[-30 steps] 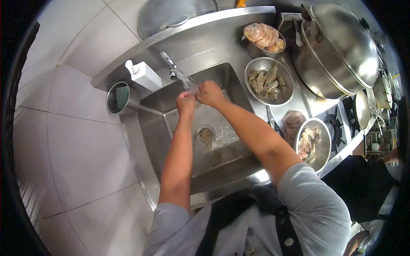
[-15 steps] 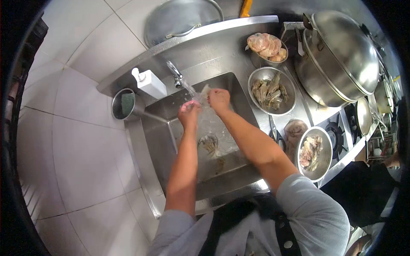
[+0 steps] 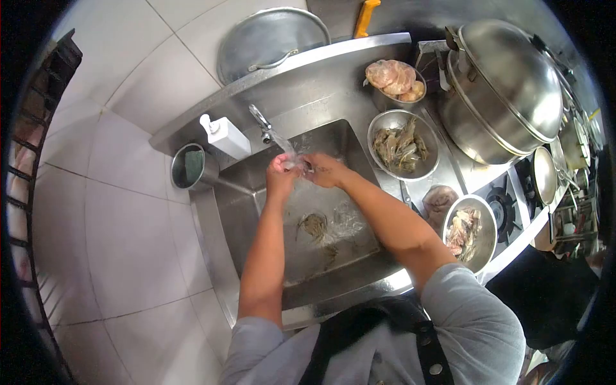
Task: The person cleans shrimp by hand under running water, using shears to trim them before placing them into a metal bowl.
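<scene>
Water runs from the faucet [image 3: 260, 119] onto my two hands, which meet over the sink [image 3: 263, 244]. My left hand [image 3: 281, 169] has its fingers curled in the stream. Beside it, touching, my right hand [image 3: 326, 171] is bent inward with its fingers closed. Splashing water and the fingers hide what lies between them. Below, a clump of greyish-brown shrimp [image 3: 314, 226] rests on the wet sink bottom. Crumpled clear plastic [image 3: 348, 219] lies to its right.
Right of the sink stand a steel bowl of shrimp [image 3: 402, 145], a bowl of pale meat pieces [image 3: 467, 230], a container of bagged food [image 3: 396, 78] and a large steamer pot [image 3: 507, 90]. A white pump bottle [image 3: 226, 136] and a pot with a green scrubber [image 3: 193, 165] are at left.
The translucent plastic has left my hands, and clear plastic now lies in the sink. My right hand has come down and left against my left hand under the water.
</scene>
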Demonstrator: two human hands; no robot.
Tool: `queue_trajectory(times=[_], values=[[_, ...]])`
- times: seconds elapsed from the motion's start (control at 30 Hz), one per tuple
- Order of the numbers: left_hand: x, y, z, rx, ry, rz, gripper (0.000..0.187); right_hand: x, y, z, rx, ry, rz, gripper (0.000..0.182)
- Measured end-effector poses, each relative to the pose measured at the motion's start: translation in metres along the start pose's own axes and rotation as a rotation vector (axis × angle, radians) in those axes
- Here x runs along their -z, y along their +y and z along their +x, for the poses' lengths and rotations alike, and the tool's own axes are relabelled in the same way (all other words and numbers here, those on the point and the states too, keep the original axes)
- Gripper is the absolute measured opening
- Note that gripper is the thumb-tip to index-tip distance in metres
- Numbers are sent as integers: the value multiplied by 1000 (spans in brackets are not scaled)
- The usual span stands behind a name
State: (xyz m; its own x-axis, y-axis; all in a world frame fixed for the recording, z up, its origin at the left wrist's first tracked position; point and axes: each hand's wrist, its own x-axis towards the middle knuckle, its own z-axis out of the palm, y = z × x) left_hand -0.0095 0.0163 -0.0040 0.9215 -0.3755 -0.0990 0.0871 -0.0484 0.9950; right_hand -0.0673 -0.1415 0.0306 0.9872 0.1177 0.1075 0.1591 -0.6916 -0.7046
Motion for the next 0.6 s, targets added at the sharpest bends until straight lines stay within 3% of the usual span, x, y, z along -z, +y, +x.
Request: queue_trajectory(times=[0.03, 0.1, 0.2, 0.37, 0.5, 0.6], values=[[0, 2, 0, -6, 2, 1, 34, 7, -7, 0, -112, -167, 15, 53], [2, 1, -1, -119, -39, 118, 40, 4, -3, -3, -83, -108, 72, 54], [0, 2, -2, -138, -10, 192, 45, 3, 1, -9, -72, -43, 130, 52], [-6, 21, -12, -60, -4, 63, 46, 20, -14, -20, -123, -7, 127, 44], [-9, 23, -27, -63, 5, 31, 35, 34, -25, -43, -46, 194, 79, 34], [-5, 1, -48, -154, 56, 273, 25, 27, -19, -79, 7, 413, -112, 22]])
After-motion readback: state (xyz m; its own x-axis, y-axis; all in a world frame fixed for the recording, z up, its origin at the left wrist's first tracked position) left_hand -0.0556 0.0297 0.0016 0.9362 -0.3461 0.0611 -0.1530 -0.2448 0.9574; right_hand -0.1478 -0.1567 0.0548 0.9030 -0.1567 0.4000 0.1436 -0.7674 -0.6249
